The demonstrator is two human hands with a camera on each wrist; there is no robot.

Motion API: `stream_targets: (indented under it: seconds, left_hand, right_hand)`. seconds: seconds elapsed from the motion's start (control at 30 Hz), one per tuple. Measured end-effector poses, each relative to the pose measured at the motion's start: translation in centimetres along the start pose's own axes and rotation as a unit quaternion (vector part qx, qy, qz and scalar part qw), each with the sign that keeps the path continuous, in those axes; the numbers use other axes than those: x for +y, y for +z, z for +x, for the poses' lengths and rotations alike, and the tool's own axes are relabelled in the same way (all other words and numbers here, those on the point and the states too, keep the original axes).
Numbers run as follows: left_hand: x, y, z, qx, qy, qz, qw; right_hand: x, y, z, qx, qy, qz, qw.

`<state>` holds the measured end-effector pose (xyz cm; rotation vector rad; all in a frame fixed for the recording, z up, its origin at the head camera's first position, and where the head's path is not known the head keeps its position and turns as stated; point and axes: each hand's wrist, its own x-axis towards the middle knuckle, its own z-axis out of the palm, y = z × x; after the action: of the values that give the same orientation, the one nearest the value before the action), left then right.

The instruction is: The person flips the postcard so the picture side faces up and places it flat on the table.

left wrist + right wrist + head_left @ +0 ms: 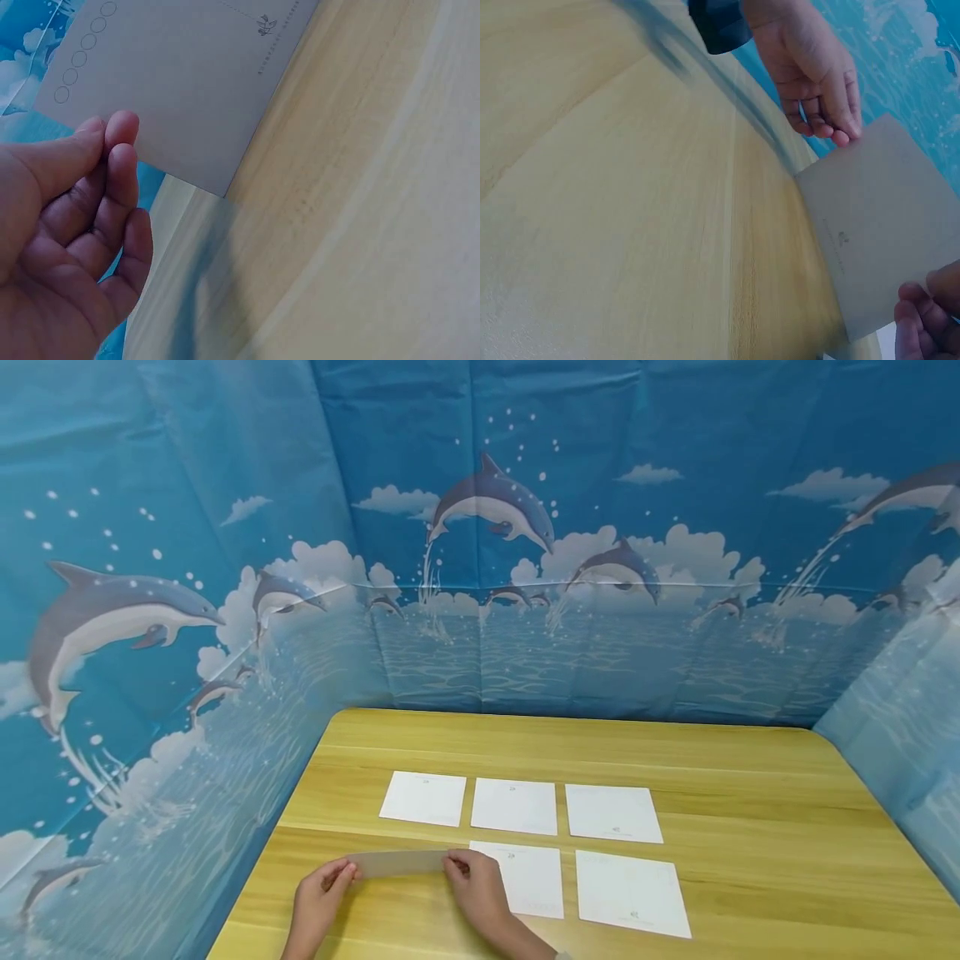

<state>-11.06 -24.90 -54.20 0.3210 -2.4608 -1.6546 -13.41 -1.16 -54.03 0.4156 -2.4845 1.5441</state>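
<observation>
Both hands hold one postcard (399,863) up above the near left part of the table, tilted so that it looks like a narrow grey strip from the head. My left hand (318,897) pinches one end between thumb and fingertips; my right hand (480,892) pinches the opposite end. In the left wrist view the postcard (187,90) shows a row of small circles, a dotted line and a little bird-like mark. The right wrist view shows the postcard (885,225) stretched flat between the left hand (814,71) and the right hand (926,322).
Several white postcards lie on the wooden table (772,827): three in a back row, including a middle one (514,807), and two in front, one (536,885) partly behind the right hand, the other (632,893) right of it. Dolphin-printed blue curtains (600,652) surround the table.
</observation>
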Motion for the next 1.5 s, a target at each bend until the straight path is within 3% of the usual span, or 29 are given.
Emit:
stream_targets:
  seconds: [0.13,0.3,0.6,0.7,0.9,1.1,1.3,1.5]
  left_hand:
    - [-0.2,-0.1,0.1,-0.016,-0.014,-0.022,0.9995]
    - [-0.4,-0.4,0.1,-0.031,-0.021,-0.026,0.999]
    - [-0.2,-0.4,0.0,-0.046,-0.014,-0.043,0.9979]
    - [-0.1,-0.5,0.0,-0.047,-0.02,-0.052,0.9973]
    - [-0.3,-0.9,-0.3,-0.062,-0.006,-0.056,0.9965]
    - [-0.6,-1.3,-0.6,-0.07,-0.043,-0.079,0.9935]
    - [-0.8,-1.6,-0.5,-0.079,-0.083,-0.033,0.9928]
    - [-1.1,-1.4,-0.3,-0.086,-0.079,-0.005,0.9932]
  right_hand:
    - [0.5,-0.1,0.0,-0.01,0.029,0.084,0.996]
    - [0.5,-0.6,-0.1,-0.048,0.058,0.138,0.9875]
    - [-2.4,-2.2,-0.1,-0.081,0.127,0.241,0.9588]
    - [-2.7,-2.3,-0.2,-0.084,0.135,0.24,0.9578]
    - [-0.7,-1.1,-0.2,-0.087,0.138,0.237,0.9576]
    - [0.1,-0.3,-0.4,-0.084,0.147,0.185,0.968]
    - [0.2,-0.1,-0.6,-0.074,0.133,0.134,0.9793]
    - [0.2,-0.1,-0.7,-0.078,0.106,0.07,0.9888]
